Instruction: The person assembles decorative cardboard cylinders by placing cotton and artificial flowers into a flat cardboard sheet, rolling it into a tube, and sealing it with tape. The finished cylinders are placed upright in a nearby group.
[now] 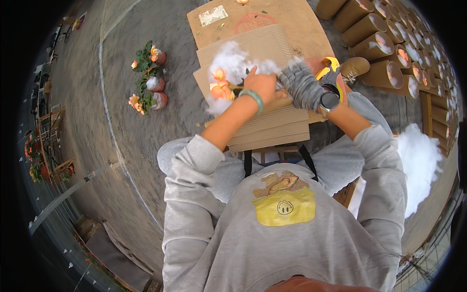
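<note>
My left hand [261,86], with a green bangle at its wrist, lies over the middle of a flowering plant. Its index finger points out and the other fingers bend around something I cannot make out. Orange-pink blooms [221,90] show left of it, among white fluffy stuffing [232,59]. My right hand [302,86], in a grey striped glove with a watch at the wrist, is close beside the left; its fingertips are smeared. Beneath both hands lie stacked corrugated cardboard sheets [270,138]. A yellow-and-black hand tool [331,73] is just right of my right hand.
A large cardboard box [311,24] is beyond the sheets. Several potted plants [156,83] stand on the floor at left. Rows of brown cardboard tubes [382,74] fill the right, some holding blooms and stuffing. A heap of white stuffing [418,168] lies by my right arm.
</note>
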A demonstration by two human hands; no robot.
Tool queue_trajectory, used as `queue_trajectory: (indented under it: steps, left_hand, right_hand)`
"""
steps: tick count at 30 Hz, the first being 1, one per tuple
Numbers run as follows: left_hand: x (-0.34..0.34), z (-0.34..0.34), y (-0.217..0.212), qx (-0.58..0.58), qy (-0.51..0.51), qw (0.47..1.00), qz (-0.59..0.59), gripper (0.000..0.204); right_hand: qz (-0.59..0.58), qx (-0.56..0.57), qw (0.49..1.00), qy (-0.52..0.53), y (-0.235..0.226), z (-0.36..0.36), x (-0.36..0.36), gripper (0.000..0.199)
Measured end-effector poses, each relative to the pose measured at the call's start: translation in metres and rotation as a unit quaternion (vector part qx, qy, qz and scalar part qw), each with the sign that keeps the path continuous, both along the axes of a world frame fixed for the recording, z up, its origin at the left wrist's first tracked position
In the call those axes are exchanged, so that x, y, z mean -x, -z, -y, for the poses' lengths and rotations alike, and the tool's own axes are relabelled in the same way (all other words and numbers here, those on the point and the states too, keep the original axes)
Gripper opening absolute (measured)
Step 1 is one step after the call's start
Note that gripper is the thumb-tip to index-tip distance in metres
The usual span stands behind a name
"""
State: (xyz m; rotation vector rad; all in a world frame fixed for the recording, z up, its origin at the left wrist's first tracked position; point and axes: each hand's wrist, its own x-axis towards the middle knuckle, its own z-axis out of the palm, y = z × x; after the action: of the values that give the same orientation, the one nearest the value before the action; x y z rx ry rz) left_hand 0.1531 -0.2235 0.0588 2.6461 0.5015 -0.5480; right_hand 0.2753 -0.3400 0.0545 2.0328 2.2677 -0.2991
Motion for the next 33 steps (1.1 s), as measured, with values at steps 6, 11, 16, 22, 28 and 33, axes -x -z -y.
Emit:
queue_trajectory:
  steps: [6,11,16,22,28,33]
  left_hand:
    - [0.076,0.032,0.007,0.19,-0.114,0.967,0.123,0.054]
    - [0.083,-0.056,0.055,-0.011,-0.39,0.902,0.183,0.053]
    - [0.054,-0.073,0.075,0.315,-0.34,0.885,0.044,0.062]
    - [0.024,-0.083,0.047,0.19,-0.071,0.966,-0.158,0.079]
    - [0.072,-0.068,0.065,0.208,-0.205,0.956,-0.009,0.062]
    - [0.055,-0.101,0.075,0.147,-0.131,0.977,0.078,0.04]
  right_hand:
    - [0.003,0.126,0.991,-0.054,-0.033,0.025,0.045,0.072]
    - [-0.047,0.262,0.962,-0.061,-0.014,-0.017,0.021,0.085]
    - [-0.052,0.31,0.948,-0.049,-0.008,-0.048,0.006,0.086]
    - [-0.048,0.347,0.936,-0.038,-0.008,-0.06,0.009,0.086]
    - [-0.04,0.37,0.928,-0.03,-0.005,-0.059,0.015,0.086]
    - [-0.038,0.391,0.919,-0.027,-0.01,-0.056,0.021,0.086]
